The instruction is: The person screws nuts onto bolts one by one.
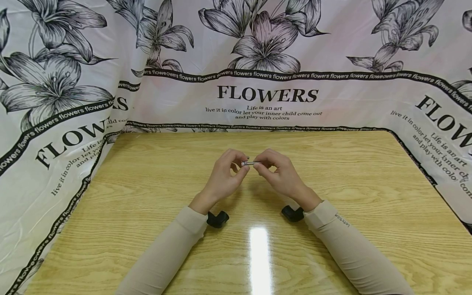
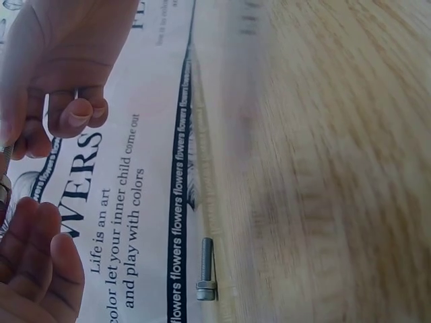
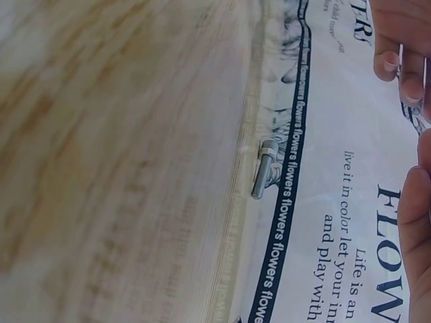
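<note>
In the head view, a metal bolt (image 1: 251, 163) lies level between both hands, its thicker head end toward the left. My left hand (image 1: 225, 174) pinches that head end between thumb and finger. At the threaded end, the thumb and fingertip of my right hand (image 1: 279, 173) pinch the shank. Only part of this bolt (image 2: 4, 180) shows at the left wrist view's edge. A second bolt (image 2: 207, 266) rests on the table just beyond the hands, with a thick collar or nut at its head; the right wrist view shows this bolt (image 3: 265, 169) too.
The wood-grain table (image 1: 147, 164) is bounded by a white flower-printed cloth (image 1: 265, 98) at the back and sides. Black curved pieces (image 1: 218, 219) sit at both wrists, close to the sleeves. Glare marks the near middle of the tabletop.
</note>
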A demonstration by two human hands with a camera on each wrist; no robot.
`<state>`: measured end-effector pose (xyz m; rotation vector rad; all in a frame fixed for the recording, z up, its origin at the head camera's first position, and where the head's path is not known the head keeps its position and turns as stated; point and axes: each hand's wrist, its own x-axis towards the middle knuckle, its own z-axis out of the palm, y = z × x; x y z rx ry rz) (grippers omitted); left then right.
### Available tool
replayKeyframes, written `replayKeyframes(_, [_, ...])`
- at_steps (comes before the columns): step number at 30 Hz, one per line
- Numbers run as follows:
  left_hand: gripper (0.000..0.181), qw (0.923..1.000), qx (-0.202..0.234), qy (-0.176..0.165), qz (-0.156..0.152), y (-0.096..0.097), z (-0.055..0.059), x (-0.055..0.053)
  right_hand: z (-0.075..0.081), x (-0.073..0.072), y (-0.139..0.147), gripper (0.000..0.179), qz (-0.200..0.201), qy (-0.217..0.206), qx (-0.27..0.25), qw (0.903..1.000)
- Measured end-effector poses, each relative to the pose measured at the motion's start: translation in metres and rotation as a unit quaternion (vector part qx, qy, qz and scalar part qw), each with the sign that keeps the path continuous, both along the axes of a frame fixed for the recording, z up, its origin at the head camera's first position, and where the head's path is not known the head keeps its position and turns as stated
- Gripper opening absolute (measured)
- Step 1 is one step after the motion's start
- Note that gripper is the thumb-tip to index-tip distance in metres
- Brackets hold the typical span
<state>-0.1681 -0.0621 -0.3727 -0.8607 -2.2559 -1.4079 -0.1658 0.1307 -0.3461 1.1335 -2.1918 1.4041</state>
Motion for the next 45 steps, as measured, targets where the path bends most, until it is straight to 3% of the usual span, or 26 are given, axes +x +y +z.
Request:
replayKeyframes(6, [0.006, 0.9998, 0.001, -0.018, 0.001, -0.0001, -0.0013, 0.0004, -0.0006, 0.0001, 0.0, 0.009, -0.003, -0.006, 0.002, 1.0])
replayKeyframes(17, [0.01, 0.999, 0.003, -0.044, 0.005, -0.0008, -0.0009, 0.0008, -0.0055, -0.0035, 0.0012, 0.007, -0.001, -0.007, -0.001, 1.0])
replayKeyframes(25, [0.014, 0.999, -0.009, -0.042, 0.014, -0.0017, 0.0002, 0.0009, 0.0025, 0.0018, -0.0002, 0.01, -0.007, -0.009, 0.004, 0.9999])
replayKeyframes(45, [0.009, 0.9982, -0.019, -0.054, 0.018, -0.0028, 0.0018, 0.002, 0.001, 0.0006, -0.0005, 0.012, -0.01, -0.011, 0.005, 0.9999])
